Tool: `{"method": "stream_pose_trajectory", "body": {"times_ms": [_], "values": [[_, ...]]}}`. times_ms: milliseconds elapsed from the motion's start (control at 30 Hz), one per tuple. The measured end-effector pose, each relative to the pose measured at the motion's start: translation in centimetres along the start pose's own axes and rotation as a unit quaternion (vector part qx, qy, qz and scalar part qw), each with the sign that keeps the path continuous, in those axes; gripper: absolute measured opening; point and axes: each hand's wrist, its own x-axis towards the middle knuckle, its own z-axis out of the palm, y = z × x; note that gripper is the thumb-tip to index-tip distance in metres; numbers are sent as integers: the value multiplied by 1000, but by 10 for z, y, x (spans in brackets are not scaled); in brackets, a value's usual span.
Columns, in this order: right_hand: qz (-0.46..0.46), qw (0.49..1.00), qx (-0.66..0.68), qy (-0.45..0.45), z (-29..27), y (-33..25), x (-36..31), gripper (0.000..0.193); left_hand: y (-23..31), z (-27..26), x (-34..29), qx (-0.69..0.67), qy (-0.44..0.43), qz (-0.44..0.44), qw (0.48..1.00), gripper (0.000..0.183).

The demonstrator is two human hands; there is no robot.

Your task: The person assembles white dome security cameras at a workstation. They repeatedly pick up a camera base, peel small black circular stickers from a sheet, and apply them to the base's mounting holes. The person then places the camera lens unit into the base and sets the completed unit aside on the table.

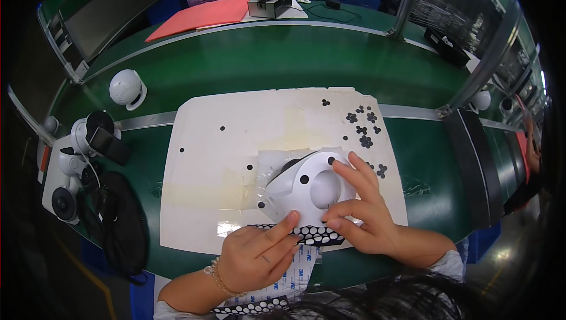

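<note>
Green counter (247, 60) in a workshop, framed by metal posts, with a grey box (271, 0) and a red sheet (203, 18) at twelve o'clock. Across the middle, a pale board (200, 190), probably laid down as a smooth resting surface. Just off centre toward five o'clock, on packing film (268, 161) over the board: a white device (302, 196), ring-shaped part facing up, likely turned that way to leave the black dots (304, 179) on the ring within reach. Film perhaps there against scratches.

At seven o'clock from the device, the left hand (253, 258), fingers partly curled, one fingertip at the ring's lower edge, seemingly for steadiness; impossible to tell about anything inside the curl. At four o'clock, the right hand (371, 220): upper fingers stretched toward the ring's top dot, thumb and forefinger nearly together over the ring's lower part; impossible to tell about anything pinched between.

Below the ring, at six o'clock, a black strip with white rounds (321, 236), close by, perhaps for easy reach. At one o'clock, dark clusters (365, 142) on the board, apparently kept clear of both hands. At nine, white gadgets (78, 137) near a black bundle (121, 220); at ten, a round white camera (126, 89) on its stand.
</note>
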Motion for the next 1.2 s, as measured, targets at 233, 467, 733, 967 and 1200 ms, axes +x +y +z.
{"method": "stream_pose_trajectory", "body": {"times_ms": [233, 467, 733, 967, 1200], "values": [[-119, 953, -278, 27, -9, -4, -13, 26, 1, 0, -1, 0, 4, -12, 1000, 16], [-160, 976, -140, 41, -2, -3, -22, 34, 1, -3, 1, -59, 6, -35, 998, 16], [-197, 980, -9, 38, 0, -1, -15, 35, 0, -5, -1, -98, -9, -22, 995, 16], [-146, 988, 45, 19, 9, -7, -11, 38, 5, -6, 1, -98, 21, -13, 995, 14], [-123, 992, 11, -21, 0, -12, -9, 30, 5, -4, 0, -59, 24, 4, 998, 15]]}}
